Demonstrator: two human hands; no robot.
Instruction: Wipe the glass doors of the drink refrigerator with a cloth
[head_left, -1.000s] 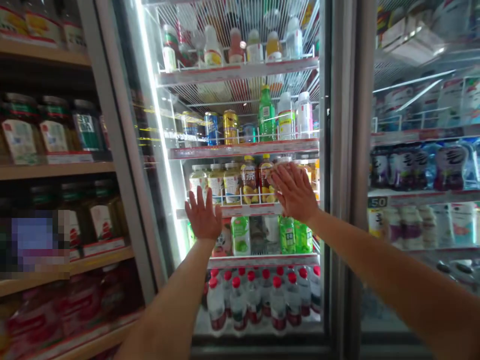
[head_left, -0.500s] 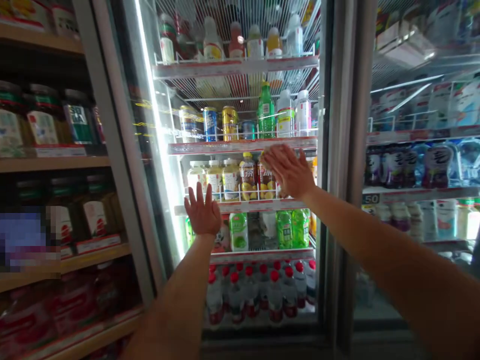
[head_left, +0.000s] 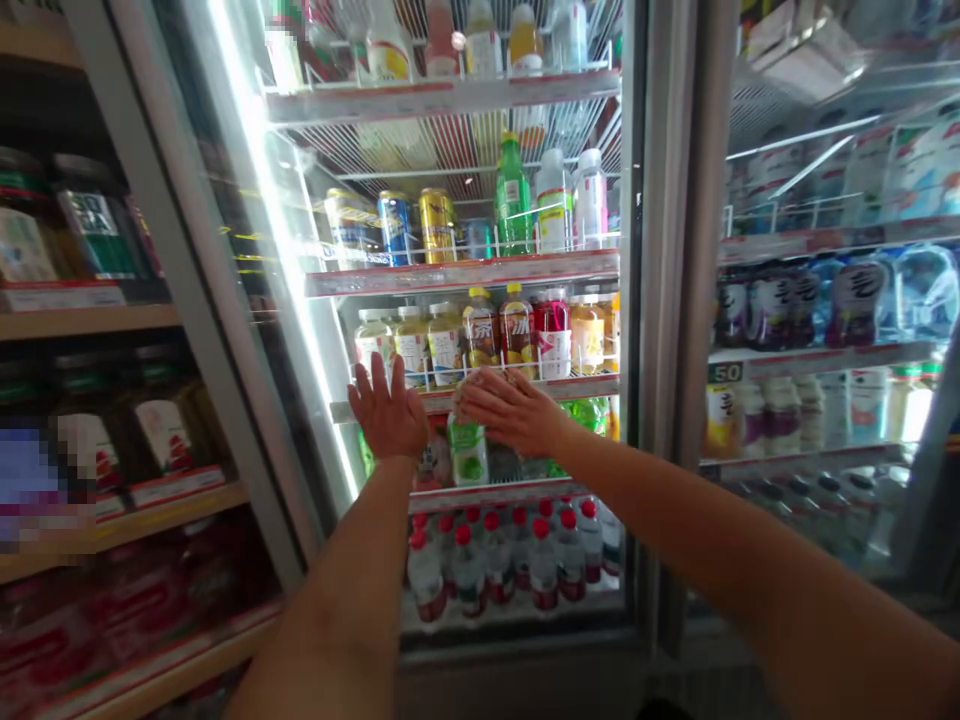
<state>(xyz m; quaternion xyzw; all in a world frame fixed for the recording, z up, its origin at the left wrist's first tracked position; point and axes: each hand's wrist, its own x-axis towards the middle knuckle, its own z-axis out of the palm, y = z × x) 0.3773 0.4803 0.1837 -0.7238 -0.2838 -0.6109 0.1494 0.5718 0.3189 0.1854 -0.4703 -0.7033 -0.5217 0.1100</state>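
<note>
My left hand [head_left: 388, 408] lies flat with fingers spread, apparently against the glass door of a lit drinks fridge. It holds nothing. To its right, my right hand [head_left: 517, 412] is stretched out flat, fingers close together and pointing left. A pale patch shows by its fingertips; I cannot make out whether something thin is under them. Behind that hand are a green and white carton [head_left: 468, 455] and green bottles [head_left: 585, 412], partly covered. Above both hands stands a row of bottles, with a brown tea bottle [head_left: 480, 328] and a red drink bottle [head_left: 553, 335].
A metal door frame [head_left: 679, 300] runs upright on the right, with another drinks fridge beyond it. Wooden shelves [head_left: 97, 325] with dark jars stand at left. Higher up are cans and a green bottle [head_left: 513, 195]; red-capped bottles [head_left: 469, 570] fill the bottom.
My right hand has swept down and left, from the bottle row to in front of the carton. My left hand stays spread in nearly the same place. The view has shifted slightly.
</note>
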